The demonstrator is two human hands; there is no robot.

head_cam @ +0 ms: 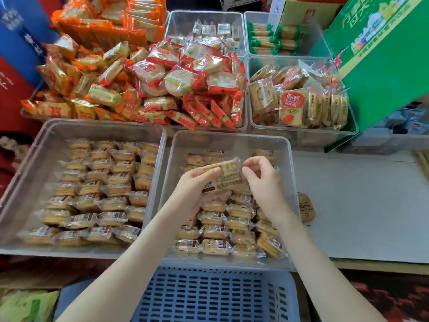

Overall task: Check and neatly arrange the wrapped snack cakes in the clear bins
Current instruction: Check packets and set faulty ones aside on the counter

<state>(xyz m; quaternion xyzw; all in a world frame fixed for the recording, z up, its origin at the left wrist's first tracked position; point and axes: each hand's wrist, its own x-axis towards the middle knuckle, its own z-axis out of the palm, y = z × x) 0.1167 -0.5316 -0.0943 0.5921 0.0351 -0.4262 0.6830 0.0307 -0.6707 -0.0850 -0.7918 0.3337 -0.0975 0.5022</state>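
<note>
Left hand (192, 189) grips snack cake (228, 176) (right hand (262, 180) just beside).

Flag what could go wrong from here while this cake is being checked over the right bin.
1. The left hand grips the held cake by one end only; it might slip onto the rows in the right bin and disturb them.
2. A loose cake lies on the table outside that bin, beside the right forearm; it could be knocked or overlooked.
</note>
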